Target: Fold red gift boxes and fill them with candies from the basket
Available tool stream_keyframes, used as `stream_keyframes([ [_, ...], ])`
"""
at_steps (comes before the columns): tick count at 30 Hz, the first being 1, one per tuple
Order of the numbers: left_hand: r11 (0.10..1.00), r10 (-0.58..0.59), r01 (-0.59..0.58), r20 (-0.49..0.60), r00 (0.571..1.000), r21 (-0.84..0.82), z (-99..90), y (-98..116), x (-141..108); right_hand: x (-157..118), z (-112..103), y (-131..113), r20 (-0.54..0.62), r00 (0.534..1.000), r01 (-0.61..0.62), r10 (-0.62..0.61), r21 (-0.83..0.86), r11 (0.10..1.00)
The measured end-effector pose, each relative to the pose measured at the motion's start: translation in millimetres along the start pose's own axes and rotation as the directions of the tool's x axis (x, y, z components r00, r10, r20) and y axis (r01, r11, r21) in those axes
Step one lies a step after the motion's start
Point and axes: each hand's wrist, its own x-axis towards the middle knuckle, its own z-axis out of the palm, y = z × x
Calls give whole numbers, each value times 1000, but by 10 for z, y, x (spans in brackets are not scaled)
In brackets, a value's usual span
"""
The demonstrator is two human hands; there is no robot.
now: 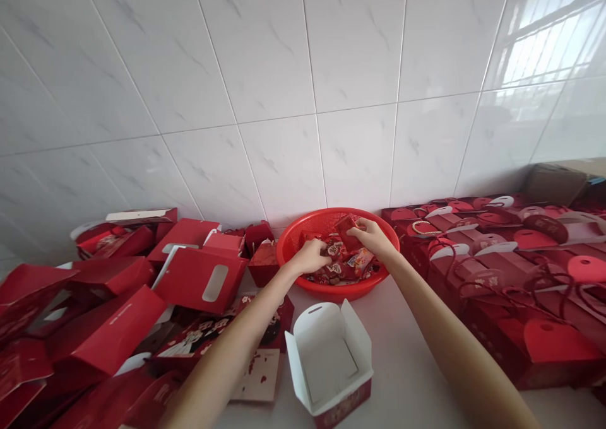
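A red plastic basket (388, 243) stands against the wall, holding red-wrapped candies and packets. My right hand (372, 236) is over its right side, closed on a red packet (348, 231). Inside the basket on the left, my left hand (312, 257) has its fingers closed among the candies (332, 268); what they hold, if anything, is too small to tell. In front of the basket, between my forearms, sits an open box (329, 359) with a white inside and its flaps up. Nothing shows inside it.
Many red gift boxes (113, 328) lie in a loose pile at the left. Rows of closed red boxes with cord handles (497, 271) fill the right side. A cardboard box (553, 183) is at the far right. The tiled wall (279, 158) rises behind the basket.
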Motion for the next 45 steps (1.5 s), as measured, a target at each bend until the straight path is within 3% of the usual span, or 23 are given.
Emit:
stream_keyframes([
  [4, 957, 12, -34, -78, 997, -287, 7, -4, 6, -24, -19, -13, 12, 998, -66, 65, 97, 993],
  [7, 891, 16, -67, -117, 993, -449, 0, 8, -9, -41, -29, -31, 103, 988, -132, 116, 163, 978],
  [15, 788, 14, -123, -183, 983, -603, 5, 5, -4, -137, -87, -112, 365, 921, -257, 137, 303, 917],
  [18, 785, 7, -128, -199, 980, -606, 10, 26, -8, -130, -96, -98, 417, 904, -265, 95, 372, 890],
  [23, 848, -43, -79, -217, 975, -525, 13, 50, -1, -100, -94, -67, 319, 943, -234, 97, 427, 873],
  [29, 980, -167, 113, -377, 911, -162, -36, -28, 24, -61, -95, -10, 127, 981, -190, 144, 532, 825],
  [31, 981, -185, 192, -329, 926, -9, -40, -42, 13, -44, -93, 11, 75, 986, -166, 150, 562, 810],
  [33, 961, -215, 245, -208, 954, 130, -30, -37, -4, -29, -90, 28, 36, 988, -140, 147, 587, 797],
  [37, 916, -257, 239, 14, 966, 323, -1, -11, -14, -7, -93, 54, -31, 990, -86, 137, 633, 769],
  [41, 905, -249, 182, 134, 959, 384, 8, -19, 30, 8, -99, 67, -83, 987, -49, 141, 668, 742],
  [45, 940, -196, 131, 184, 963, 315, 6, -39, 55, 4, -93, 50, -99, 982, -50, 162, 689, 723],
])
